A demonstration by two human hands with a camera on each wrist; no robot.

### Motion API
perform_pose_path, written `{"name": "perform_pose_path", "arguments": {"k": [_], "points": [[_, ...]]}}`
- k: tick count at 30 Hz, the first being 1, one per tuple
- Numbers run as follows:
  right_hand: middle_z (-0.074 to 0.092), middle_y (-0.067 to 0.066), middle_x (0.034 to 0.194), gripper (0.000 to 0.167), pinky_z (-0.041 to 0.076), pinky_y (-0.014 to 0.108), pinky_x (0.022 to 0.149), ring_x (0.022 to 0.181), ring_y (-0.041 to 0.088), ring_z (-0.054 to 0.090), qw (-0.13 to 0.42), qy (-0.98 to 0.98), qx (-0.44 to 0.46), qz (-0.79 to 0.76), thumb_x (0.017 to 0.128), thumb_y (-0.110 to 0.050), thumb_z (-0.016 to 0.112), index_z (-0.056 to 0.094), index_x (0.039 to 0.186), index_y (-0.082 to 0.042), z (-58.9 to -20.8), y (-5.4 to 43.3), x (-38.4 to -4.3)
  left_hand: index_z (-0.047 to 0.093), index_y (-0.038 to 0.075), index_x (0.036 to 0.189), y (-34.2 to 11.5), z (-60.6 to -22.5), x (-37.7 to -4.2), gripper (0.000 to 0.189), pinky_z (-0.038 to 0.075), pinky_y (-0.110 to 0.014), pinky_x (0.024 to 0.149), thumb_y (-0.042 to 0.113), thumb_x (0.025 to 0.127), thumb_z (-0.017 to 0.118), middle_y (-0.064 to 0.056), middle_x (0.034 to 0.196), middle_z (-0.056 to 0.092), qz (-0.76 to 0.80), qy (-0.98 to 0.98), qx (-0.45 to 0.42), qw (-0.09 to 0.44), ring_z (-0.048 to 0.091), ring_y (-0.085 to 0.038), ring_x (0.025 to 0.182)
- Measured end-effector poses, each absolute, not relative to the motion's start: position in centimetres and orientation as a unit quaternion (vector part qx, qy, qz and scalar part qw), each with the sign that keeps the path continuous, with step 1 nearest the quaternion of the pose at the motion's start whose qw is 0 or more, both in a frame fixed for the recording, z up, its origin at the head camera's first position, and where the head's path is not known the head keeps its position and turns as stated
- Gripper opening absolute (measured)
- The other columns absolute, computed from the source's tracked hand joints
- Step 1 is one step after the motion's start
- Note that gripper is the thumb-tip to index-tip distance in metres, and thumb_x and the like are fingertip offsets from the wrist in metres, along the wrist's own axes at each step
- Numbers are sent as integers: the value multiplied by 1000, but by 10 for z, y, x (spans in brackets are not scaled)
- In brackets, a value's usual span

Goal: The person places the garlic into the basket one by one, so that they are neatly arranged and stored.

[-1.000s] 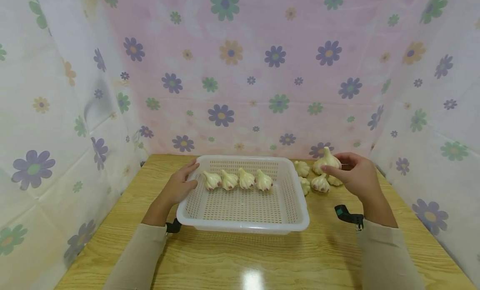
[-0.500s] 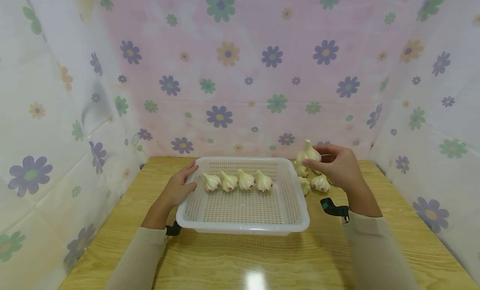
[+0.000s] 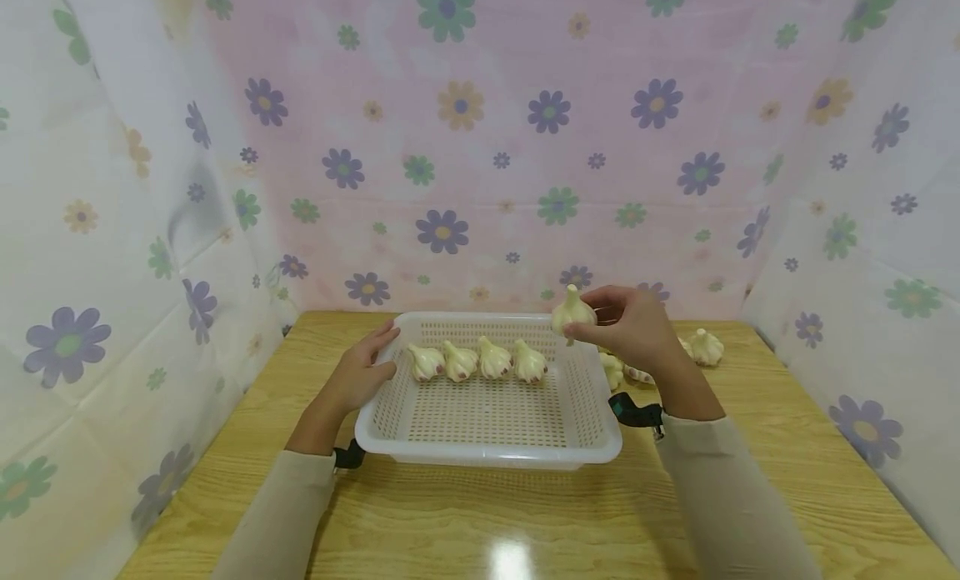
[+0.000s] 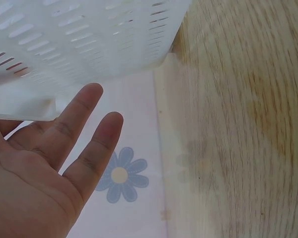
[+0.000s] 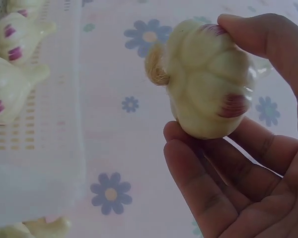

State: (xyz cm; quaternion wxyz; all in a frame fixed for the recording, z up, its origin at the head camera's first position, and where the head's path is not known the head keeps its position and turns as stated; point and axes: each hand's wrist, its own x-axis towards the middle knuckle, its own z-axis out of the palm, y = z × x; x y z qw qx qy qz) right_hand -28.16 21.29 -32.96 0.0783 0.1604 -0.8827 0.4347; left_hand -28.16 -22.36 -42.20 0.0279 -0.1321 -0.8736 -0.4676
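Note:
A garlic bulb, pale with purple patches and a tuft of roots, is pinched between the thumb and fingers of my right hand. It is raised over the right back part of a white plastic basket, its stem pointing up. Several garlic bulbs lie in a row inside, stems toward the back. My left hand holds the basket's left rim, thumb on the inside; in the left wrist view two fingers extend below the basket. Other bulbs on the table are partly hidden by the right hand.
More garlic sits on the wooden table, right of the basket. Flowered cloth walls off the back and both sides. A black wrist camera on the right arm is close to the basket's right side.
My right hand has carried the garlic bulb leftward from above the loose bulbs to over the basket's right part, uncovering bulbs at the far right. The left hand and basket stay put.

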Motion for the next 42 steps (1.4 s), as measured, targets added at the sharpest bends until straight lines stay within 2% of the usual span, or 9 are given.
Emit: {"name": "perform_pose_path", "arguments": {"k": [12, 23, 27, 32, 42], "points": [[74, 1, 113, 54, 61, 42, 85, 100, 20, 71, 17, -899, 190, 394, 79, -47, 87, 72, 123, -19, -334, 185, -289, 38, 7, 160, -224, -423, -281, 71, 57, -48, 100, 10, 91, 55, 4, 173, 20, -466, -875, -131, 30, 30, -39, 154], [73, -3, 108, 57, 58, 42, 84, 95, 16, 68, 9, -919, 223, 324, 76, -51, 88, 74, 121, -20, -343, 151, -299, 39, 7, 160, -225, -424, -283, 71, 51, -52, 107, 10, 91, 55, 4, 173, 20, -467, -873, -133, 33, 26, -38, 156], [73, -3, 111, 59, 59, 43, 86, 99, 17, 69, -3, -916, 228, 329, 75, -50, 89, 74, 122, -20, -345, 137, -301, 38, 7, 160, -226, -424, -283, 71, 47, -54, 111, 10, 91, 55, 3, 173, 20, -468, -873, -132, 33, 25, -37, 157], [73, -3, 118, 59, 60, 42, 89, 106, 19, 71, -25, -912, 232, 338, 74, -50, 90, 74, 123, -20, -351, 122, -304, 38, 7, 160, -224, -424, -282, 72, 47, -53, 111, 10, 91, 55, 3, 173, 19, -470, -872, -131, 31, 25, -37, 157], [73, -1, 116, 53, 58, 42, 94, 109, 20, 68, -46, -908, 239, 341, 77, -42, 91, 73, 120, -17, -360, 92, -311, 38, 7, 160, -226, -426, -283, 70, 47, -51, 111, 11, 92, 55, 4, 173, 20, -460, -877, -133, 39, 26, -36, 157]]}}
